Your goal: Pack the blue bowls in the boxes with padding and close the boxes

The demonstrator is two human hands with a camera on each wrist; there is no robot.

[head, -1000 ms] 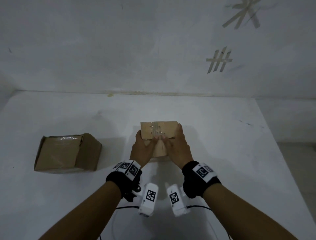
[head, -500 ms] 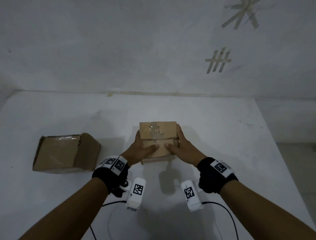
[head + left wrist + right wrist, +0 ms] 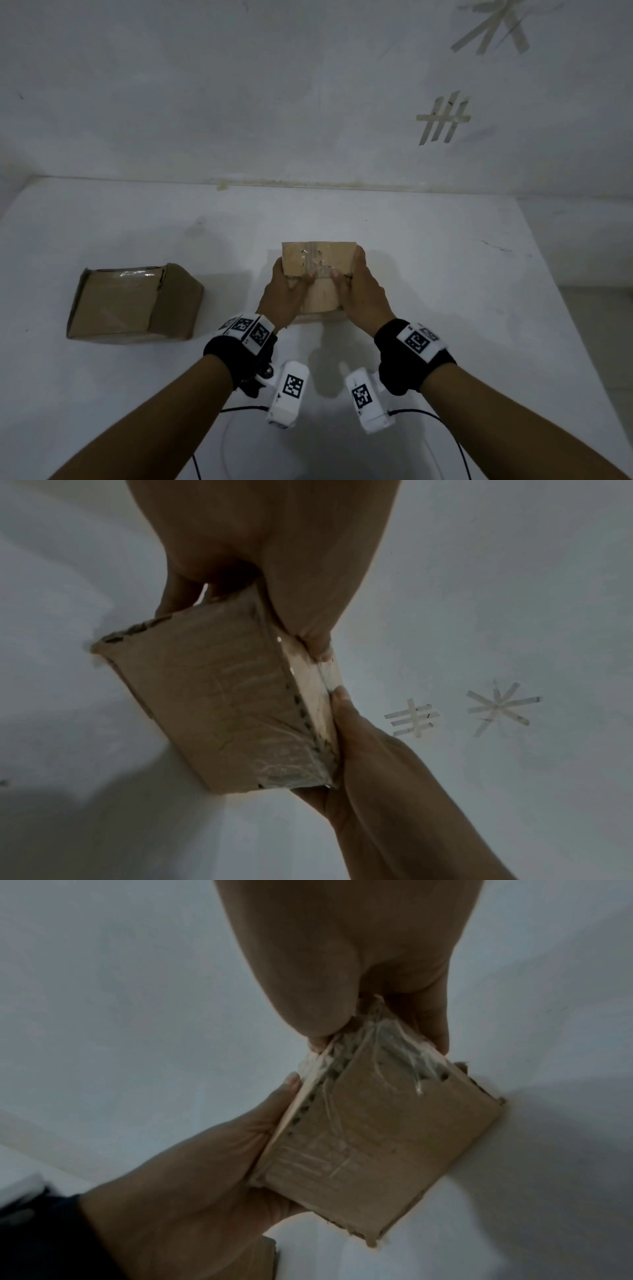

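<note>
A small brown cardboard box [image 3: 320, 274] with clear tape on it is held at the table's middle, its flaps folded shut. My left hand [image 3: 286, 294] grips its left side and my right hand [image 3: 363, 291] its right side, thumbs pressing on the top flaps. In the left wrist view the small box [image 3: 226, 702] is lifted off the table [image 3: 68, 818], with fingers beneath it. The right wrist view shows the same box [image 3: 373, 1145] from the other side. A second, larger closed box [image 3: 133, 303] lies on the table at the left. No blue bowl is visible.
The white table [image 3: 445, 291] ends at a right edge, with floor beyond it. A white wall with tape marks [image 3: 443, 118] rises behind. Cables [image 3: 445, 442] run from the wrist cameras near the front.
Both hands have drawn closer together on the small box again, thumbs moving onto its top flaps, and the box now sits slightly raised and tilted. The left box has not moved.
</note>
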